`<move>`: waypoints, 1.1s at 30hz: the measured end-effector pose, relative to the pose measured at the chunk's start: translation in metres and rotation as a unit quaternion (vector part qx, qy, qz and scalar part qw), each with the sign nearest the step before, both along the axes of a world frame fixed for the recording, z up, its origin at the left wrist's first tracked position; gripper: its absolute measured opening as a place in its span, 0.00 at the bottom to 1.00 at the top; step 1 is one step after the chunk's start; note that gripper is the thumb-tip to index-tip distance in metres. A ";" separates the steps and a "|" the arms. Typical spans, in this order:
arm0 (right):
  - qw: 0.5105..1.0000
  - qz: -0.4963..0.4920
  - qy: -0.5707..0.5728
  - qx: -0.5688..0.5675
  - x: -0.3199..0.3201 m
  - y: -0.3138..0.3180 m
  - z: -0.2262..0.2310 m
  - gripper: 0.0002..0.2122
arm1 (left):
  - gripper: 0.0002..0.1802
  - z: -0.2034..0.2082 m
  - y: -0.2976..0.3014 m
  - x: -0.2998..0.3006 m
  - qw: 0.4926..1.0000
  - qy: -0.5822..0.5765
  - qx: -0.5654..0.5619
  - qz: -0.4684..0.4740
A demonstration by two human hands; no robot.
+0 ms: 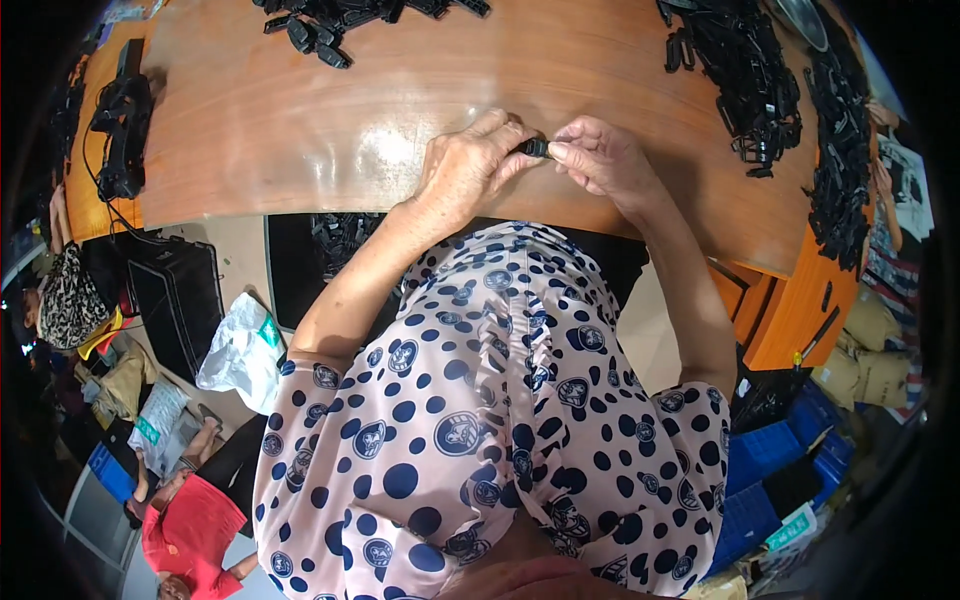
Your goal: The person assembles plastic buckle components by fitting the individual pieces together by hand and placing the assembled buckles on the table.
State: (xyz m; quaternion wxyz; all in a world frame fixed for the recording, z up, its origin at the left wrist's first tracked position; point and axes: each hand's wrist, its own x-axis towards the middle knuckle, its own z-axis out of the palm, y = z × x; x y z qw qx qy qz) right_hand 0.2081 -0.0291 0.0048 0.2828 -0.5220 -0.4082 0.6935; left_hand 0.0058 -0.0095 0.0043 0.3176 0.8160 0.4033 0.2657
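Observation:
Just above the near edge of the wooden table, a small black plastic piece (534, 148) is between my two hands. My left hand (466, 163) is closed, with thumb and fingers pinching the left part of the piece. From the other side, the thumb and forefinger of my right hand (603, 165) pinch together at its right end. Ridges seem to run across its dark surface, but the fingers cover much of it. Whether anything smaller sits between my right fingertips, I cannot make out.
Black plastic parts lie in a heap (735, 85) at the right and another pile (335, 20) at the far edge. A black strapped device with a cable (122, 135) rests at the left. Below stand a black case (175, 295) and a white bag (243, 352). Other people are around.

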 end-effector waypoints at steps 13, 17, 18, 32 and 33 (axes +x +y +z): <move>0.984 0.129 0.020 -0.118 -0.018 0.011 0.019 0.09 | 0.12 0.007 -0.017 -0.027 0.999 -0.001 0.006 -0.035; 0.968 0.153 0.118 -0.160 -0.059 0.010 0.027 0.15 | 0.09 0.016 -0.038 -0.058 0.977 -0.170 -0.122 0.044; 0.976 0.145 0.085 -0.141 -0.074 0.004 0.033 0.15 | 0.09 0.007 -0.039 -0.071 0.989 -0.147 -0.003 -0.011; 0.933 0.297 0.144 -0.146 -0.178 -0.036 0.021 0.15 | 0.10 0.001 -0.116 -0.153 0.883 -0.316 -0.275 0.211; 0.943 0.279 0.130 -0.126 -0.183 -0.036 0.032 0.17 | 0.11 0.005 -0.116 -0.165 0.892 -0.256 -0.284 0.239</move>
